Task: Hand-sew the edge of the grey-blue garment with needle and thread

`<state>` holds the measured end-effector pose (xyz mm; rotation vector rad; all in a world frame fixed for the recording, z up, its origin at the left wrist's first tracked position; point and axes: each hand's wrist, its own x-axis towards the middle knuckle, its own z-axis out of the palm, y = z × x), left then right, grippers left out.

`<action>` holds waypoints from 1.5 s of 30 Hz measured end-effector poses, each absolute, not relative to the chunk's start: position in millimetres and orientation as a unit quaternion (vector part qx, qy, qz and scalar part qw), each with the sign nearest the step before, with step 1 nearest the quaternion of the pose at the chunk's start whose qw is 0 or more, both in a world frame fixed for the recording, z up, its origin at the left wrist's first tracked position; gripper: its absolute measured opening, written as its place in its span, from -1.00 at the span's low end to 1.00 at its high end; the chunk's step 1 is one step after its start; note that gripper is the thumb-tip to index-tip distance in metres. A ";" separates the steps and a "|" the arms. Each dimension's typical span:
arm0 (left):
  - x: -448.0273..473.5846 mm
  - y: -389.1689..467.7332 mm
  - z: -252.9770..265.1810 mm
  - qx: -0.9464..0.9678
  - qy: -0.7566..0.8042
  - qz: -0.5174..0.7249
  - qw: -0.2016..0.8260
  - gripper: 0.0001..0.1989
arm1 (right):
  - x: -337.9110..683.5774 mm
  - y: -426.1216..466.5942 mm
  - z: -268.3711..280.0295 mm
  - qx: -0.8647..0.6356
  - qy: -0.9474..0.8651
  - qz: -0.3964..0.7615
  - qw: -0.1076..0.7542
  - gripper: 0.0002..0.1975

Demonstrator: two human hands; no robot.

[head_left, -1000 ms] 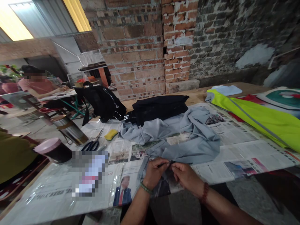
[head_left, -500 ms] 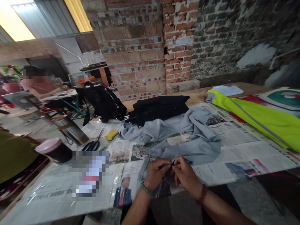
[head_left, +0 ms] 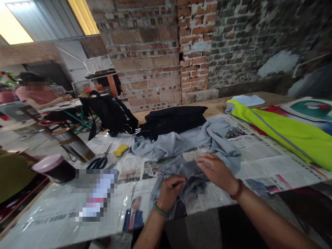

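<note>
A light grey garment lies crumpled on the newspaper-covered table in front of me. My left hand, with a green bead bracelet, is closed in a pinch at the garment's near edge; a small dark bit shows at its fingertips, too small to name. My right hand, wearing a reddish-brown bracelet, is over the garment with its fingers stretched out and apart. Between the hands, part of the grey cloth is smeared by motion. Folded black cloth rests behind the garment.
Scissors, a yellow sponge, a steel flask and a pink-lidded dark container stand left. A black bag sits behind. At right are a neon-yellow garment and an iron. A person sits far left.
My right hand has left the pinch beside my left hand, moved up and right, and spread its fingers. The cloth between the hands has shifted. My left hand remains pinched.
</note>
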<state>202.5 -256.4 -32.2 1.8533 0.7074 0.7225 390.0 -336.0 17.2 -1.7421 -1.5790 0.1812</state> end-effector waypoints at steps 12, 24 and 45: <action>201.8 -255.2 -37.8 0.782 0.288 0.296 0.467 -0.90 | 368.2 -302.6 -9.3 -0.637 -0.645 0.254 0.338 -0.88; 202.4 -257.3 -34.8 0.773 0.289 0.306 0.474 -0.89 | 367.6 -297.7 -8.6 -0.612 -0.545 0.415 0.395 -0.86; 200.6 -254.2 -34.5 0.755 0.338 0.254 0.502 -0.81 | 369.6 -288.3 -7.3 -0.505 -0.336 0.581 0.543 -0.70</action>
